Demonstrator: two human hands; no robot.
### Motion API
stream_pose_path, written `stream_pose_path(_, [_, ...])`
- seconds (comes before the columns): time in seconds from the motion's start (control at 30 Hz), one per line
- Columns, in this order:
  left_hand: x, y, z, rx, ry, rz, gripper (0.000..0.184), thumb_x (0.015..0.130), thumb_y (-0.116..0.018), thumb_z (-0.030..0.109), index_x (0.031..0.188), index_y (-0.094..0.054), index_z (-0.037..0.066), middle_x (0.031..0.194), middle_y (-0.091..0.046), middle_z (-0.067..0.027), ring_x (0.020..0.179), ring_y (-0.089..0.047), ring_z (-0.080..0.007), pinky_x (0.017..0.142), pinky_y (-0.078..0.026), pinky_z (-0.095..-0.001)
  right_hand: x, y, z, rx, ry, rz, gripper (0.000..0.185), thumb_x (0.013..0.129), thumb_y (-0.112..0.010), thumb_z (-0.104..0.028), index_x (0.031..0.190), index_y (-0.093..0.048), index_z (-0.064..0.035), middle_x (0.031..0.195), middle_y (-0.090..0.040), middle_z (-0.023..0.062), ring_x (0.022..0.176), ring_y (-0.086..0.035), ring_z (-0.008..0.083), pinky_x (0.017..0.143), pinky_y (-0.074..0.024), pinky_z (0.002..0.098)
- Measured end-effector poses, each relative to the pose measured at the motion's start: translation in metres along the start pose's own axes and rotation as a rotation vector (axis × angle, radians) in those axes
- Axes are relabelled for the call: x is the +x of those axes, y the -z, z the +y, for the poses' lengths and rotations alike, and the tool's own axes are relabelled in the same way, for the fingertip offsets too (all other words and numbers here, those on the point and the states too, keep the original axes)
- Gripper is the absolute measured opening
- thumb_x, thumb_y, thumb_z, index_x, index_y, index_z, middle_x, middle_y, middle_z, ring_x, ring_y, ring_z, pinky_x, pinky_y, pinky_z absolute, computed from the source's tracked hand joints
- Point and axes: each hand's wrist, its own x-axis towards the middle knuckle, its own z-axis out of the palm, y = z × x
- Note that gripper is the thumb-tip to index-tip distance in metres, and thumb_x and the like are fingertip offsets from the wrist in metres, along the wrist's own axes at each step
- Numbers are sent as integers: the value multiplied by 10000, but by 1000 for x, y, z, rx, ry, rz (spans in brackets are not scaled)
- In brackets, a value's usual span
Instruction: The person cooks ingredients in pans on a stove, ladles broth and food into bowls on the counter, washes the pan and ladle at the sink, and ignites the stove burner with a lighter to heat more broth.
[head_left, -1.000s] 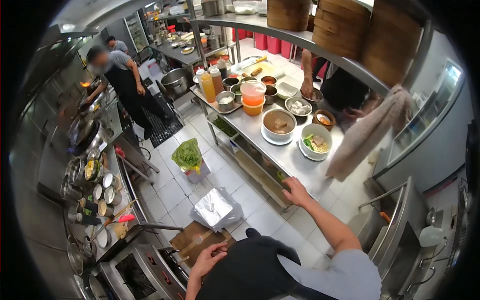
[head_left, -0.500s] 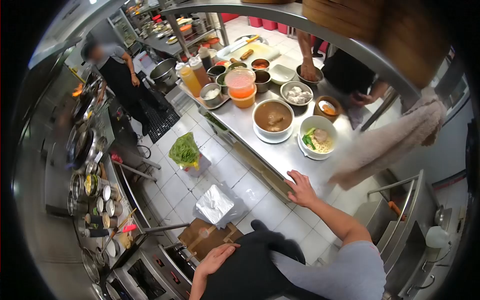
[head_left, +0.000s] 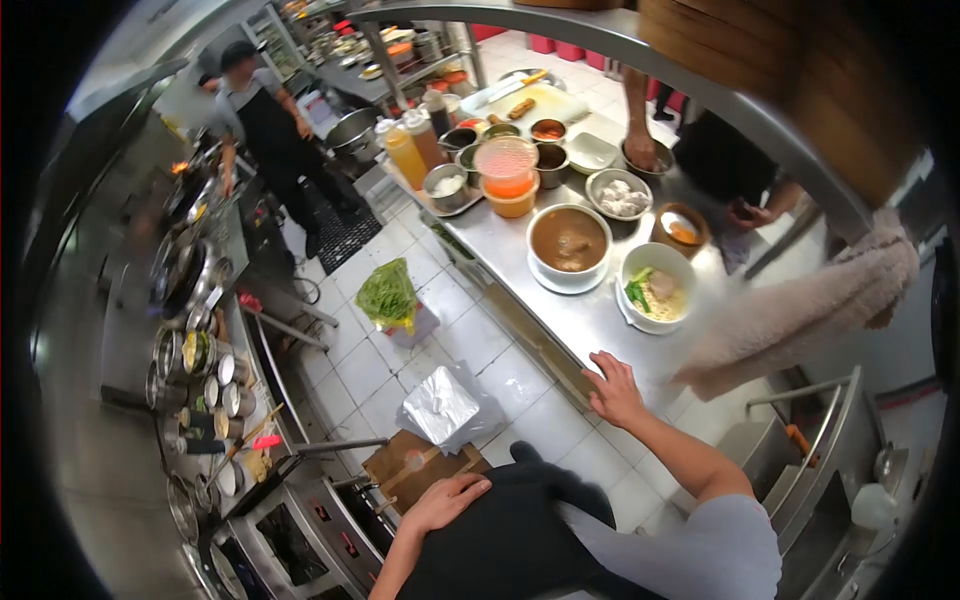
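Note:
My right hand (head_left: 615,390) rests at the near edge of the steel table (head_left: 600,338), its fingers spread and holding nothing. My left hand (head_left: 447,500) lies flat against the black apron (head_left: 500,545), also with nothing in it. Closest to the right hand on the table is a white bowl of noodles (head_left: 657,285) with greens and a pale round piece on top. Left of it stands a bowl of brown soup (head_left: 569,240) on a white plate. Behind them are a metal bowl of white dumplings (head_left: 619,195) and a small wooden pot (head_left: 680,230).
Squeeze bottles (head_left: 402,155) and stacked orange tubs (head_left: 510,190) stand further along. A towel (head_left: 810,300) hangs at the right. Across the table, a co-worker's hand (head_left: 641,150) reaches into a bowl. Another person (head_left: 265,130) stands by the stoves. Bagged greens (head_left: 387,292) are on the floor.
The view has swung slightly, so the table and floor things sit further right and lower. Both my hands keep their places. The person by the stoves now stands more upright.

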Motion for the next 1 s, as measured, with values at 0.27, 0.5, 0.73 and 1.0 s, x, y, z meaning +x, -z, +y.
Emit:
stream_pose_path(0.27, [-76, 32, 65, -304, -325, 468, 216, 869, -616, 139, 1054, -614, 29, 697, -571, -64, 681, -577, -185, 638, -456, -270, -1, -3, 2, -63, 41, 22, 545, 638, -630, -27, 1172, -534, -82, 1341, -412, 170, 1274, -375, 358, 999, -320, 482])
stream_pose_path(0.5, [-227, 61, 149, 47, -817, 1036, 130, 726, -657, 79, 836, -612, 26, 728, -609, -93, 590, -564, -217, 546, -461, -338, 0, -10, 22, -212, 204, -33, 628, 637, -635, -42, 1243, -476, -82, 1398, -360, 187, 1308, -320, 381, 1026, -280, 508])
stream_pose_path(0.73, [-313, 25, 182, 197, -122, 1371, 131, 723, -623, 162, 804, -618, 59, 746, -613, -92, 595, -554, -229, 512, -423, -338, 17, -31, 11, -310, 295, -341, 766, 574, -719, -132, 1289, -453, -67, 1433, -290, 240, 1308, -308, 410, 1052, -272, 513])
stream_pose_path(1.0, [-322, -52, 159, 177, 63, 1979, 263, 839, -531, 345, 907, -630, 111, 890, -616, -107, 732, -553, -277, 609, -442, -356, 46, -181, -105, 268, 520, -877, 777, 695, -749, -122, 1364, -357, -70, 1396, -305, 261, 1280, -332, 424, 1039, -330, 445])
